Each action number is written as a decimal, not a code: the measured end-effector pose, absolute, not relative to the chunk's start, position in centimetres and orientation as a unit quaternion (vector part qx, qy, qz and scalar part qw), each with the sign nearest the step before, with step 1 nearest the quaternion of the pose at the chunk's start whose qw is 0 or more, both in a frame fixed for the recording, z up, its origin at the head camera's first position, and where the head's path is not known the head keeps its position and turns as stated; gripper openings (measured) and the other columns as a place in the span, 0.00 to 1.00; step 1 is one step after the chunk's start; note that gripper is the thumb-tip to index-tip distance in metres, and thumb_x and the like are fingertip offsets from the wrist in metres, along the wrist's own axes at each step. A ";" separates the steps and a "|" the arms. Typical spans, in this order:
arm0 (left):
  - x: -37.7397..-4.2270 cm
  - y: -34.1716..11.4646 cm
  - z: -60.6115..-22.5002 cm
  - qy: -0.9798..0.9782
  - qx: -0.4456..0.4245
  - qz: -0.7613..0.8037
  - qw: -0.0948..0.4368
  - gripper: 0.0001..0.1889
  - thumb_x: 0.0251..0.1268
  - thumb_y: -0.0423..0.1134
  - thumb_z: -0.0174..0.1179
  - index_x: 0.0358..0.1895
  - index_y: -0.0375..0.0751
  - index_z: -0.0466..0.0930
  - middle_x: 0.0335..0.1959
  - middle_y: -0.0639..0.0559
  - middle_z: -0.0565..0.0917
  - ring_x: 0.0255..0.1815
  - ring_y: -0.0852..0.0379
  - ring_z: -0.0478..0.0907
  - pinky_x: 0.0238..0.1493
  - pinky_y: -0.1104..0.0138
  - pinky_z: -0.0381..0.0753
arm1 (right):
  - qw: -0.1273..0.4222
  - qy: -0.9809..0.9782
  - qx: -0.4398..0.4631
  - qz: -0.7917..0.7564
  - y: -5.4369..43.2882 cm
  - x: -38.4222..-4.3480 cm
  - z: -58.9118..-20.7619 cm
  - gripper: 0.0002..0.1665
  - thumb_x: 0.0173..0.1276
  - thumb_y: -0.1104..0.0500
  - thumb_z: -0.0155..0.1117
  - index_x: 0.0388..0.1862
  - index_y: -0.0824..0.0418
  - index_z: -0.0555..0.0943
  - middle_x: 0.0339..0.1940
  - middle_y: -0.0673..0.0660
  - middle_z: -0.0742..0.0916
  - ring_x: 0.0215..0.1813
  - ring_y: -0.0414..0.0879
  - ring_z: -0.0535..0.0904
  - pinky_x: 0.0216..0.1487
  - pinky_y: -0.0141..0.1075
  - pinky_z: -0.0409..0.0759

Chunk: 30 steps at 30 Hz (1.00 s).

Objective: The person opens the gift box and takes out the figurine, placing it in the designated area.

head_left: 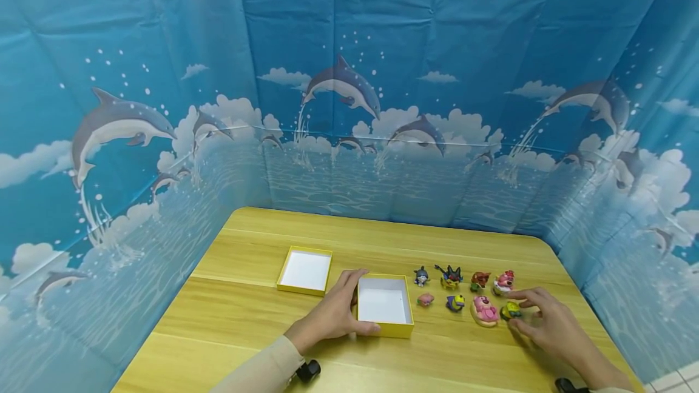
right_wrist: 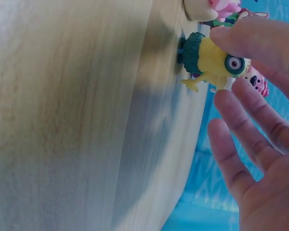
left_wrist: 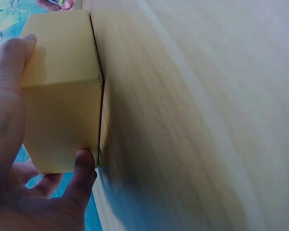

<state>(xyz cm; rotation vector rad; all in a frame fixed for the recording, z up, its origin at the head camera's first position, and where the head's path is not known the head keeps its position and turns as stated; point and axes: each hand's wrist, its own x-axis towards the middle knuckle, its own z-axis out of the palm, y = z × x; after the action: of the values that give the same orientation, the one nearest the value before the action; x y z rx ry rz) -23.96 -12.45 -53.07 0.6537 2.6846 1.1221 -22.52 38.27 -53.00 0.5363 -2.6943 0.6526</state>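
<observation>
My left hand (head_left: 335, 311) grips an open yellow box (head_left: 401, 330) with a white inside, the thumb along its front wall and the fingers reaching to its far left corner. In the left wrist view, fingertips press the box's outer walls (left_wrist: 62, 125). My right hand (head_left: 551, 320) is spread around a small yellow one-eyed minion figurine (right_wrist: 209, 55) with a green skirt, which stands on the table. The thumb overlaps the figurine in the right wrist view, while the other fingers stay loosely bent beside it. Left of it lies a pink bear figurine (head_left: 484, 310) on a round base.
A yellow-edged box lid (head_left: 304, 270) lies left of the box, white inside up. Other small figurines stand right of the box: a grey one (head_left: 421, 276), a black-eared one (head_left: 451, 277), a brown one (head_left: 479, 281), a pink-and-white one (head_left: 503, 282). A dolphin-printed curtain (head_left: 349, 181) surrounds the wooden table (head_left: 229, 320).
</observation>
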 end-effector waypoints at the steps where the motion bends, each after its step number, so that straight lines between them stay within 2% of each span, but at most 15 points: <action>1: -24.0 -12.5 -53.0 0.898 0.219 0.374 0.080 0.68 0.63 0.67 0.87 0.97 0.47 0.54 0.90 0.44 0.67 0.82 0.43 0.78 0.80 0.45 0.85 | 0.162 -0.942 0.187 0.225 38.3 -22.5 -53.0 0.34 0.53 0.67 0.97 0.59 0.57 0.93 0.52 0.59 0.91 0.43 0.45 0.90 0.37 0.35 0.88; 6: -24.0 -12.5 -52.8 0.898 0.222 0.372 0.079 0.67 0.64 0.67 0.87 0.97 0.47 0.54 0.90 0.43 0.67 0.81 0.43 0.78 0.79 0.46 0.86 | 0.182 -0.941 0.184 0.216 38.2 -22.3 -52.8 0.34 0.53 0.67 0.96 0.60 0.56 0.93 0.53 0.60 0.91 0.45 0.54 0.90 0.39 0.35 0.88; 15: -24.1 -12.6 -53.0 0.897 0.227 0.369 0.082 0.68 0.64 0.68 0.86 0.97 0.47 0.54 0.90 0.43 0.68 0.79 0.44 0.80 0.77 0.46 0.86 | 0.238 -0.930 0.184 0.212 37.4 -22.1 -52.1 0.36 0.50 0.69 0.96 0.60 0.54 0.93 0.53 0.58 0.91 0.47 0.42 0.87 0.39 0.38 0.86; 23: -24.3 -12.7 -53.0 0.895 0.231 0.373 0.084 0.68 0.64 0.67 0.86 0.97 0.47 0.54 0.89 0.43 0.68 0.76 0.46 0.80 0.75 0.48 0.87 | 0.250 -0.929 0.174 0.208 36.3 -21.8 -51.3 0.34 0.53 0.69 0.95 0.60 0.55 0.94 0.54 0.58 0.91 0.48 0.49 0.86 0.40 0.40 0.85; 25: -24.3 -12.8 -53.0 0.895 0.232 0.371 0.083 0.68 0.64 0.67 0.86 0.97 0.47 0.54 0.89 0.42 0.68 0.75 0.46 0.80 0.75 0.49 0.87 | 0.254 -0.928 0.174 0.210 36.0 -21.8 -51.1 0.34 0.53 0.69 0.95 0.60 0.55 0.94 0.54 0.58 0.91 0.49 0.46 0.86 0.42 0.36 0.84; 30: -24.4 -12.8 -53.0 0.895 0.234 0.369 0.086 0.68 0.64 0.68 0.86 0.97 0.48 0.53 0.89 0.43 0.68 0.75 0.46 0.80 0.76 0.47 0.86 | 0.270 -0.919 0.181 0.222 35.3 -21.7 -50.7 0.35 0.51 0.71 0.94 0.60 0.56 0.94 0.55 0.58 0.91 0.54 0.28 0.79 0.49 0.20 0.75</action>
<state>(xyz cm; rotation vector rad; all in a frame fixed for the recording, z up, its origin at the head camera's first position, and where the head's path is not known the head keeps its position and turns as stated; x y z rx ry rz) -24.35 -12.84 -53.01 0.6976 2.6681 1.1000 -21.73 35.27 -50.73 0.4890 -2.4765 0.5995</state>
